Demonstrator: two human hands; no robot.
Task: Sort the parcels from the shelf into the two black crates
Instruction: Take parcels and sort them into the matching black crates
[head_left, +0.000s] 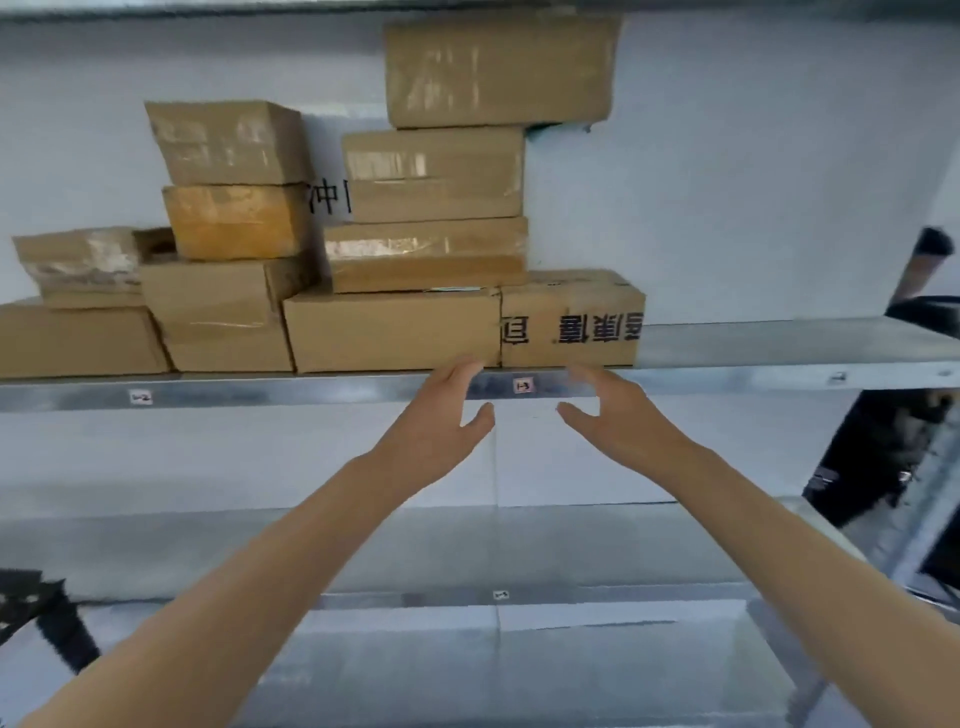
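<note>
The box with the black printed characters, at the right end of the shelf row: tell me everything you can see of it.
The printed box is a brown corrugated cardboard carton, closed, sitting flat on the metal shelf at the right end of the bottom row. Its front face carries large black characters that appear upside down. Its left side meets the wide plain box; nothing rests on its top. Both hands, left hand and right hand, are open just below it, not touching.

Brown cardboard parcels (389, 327), one orange-tinted (234, 221), glossy clear tape streaks; rightmost box (571, 319) black printed characters. Silver-grey metal shelf (779, 343), small white labels (523, 385). Pale bluish-white wall (753, 182).
</note>
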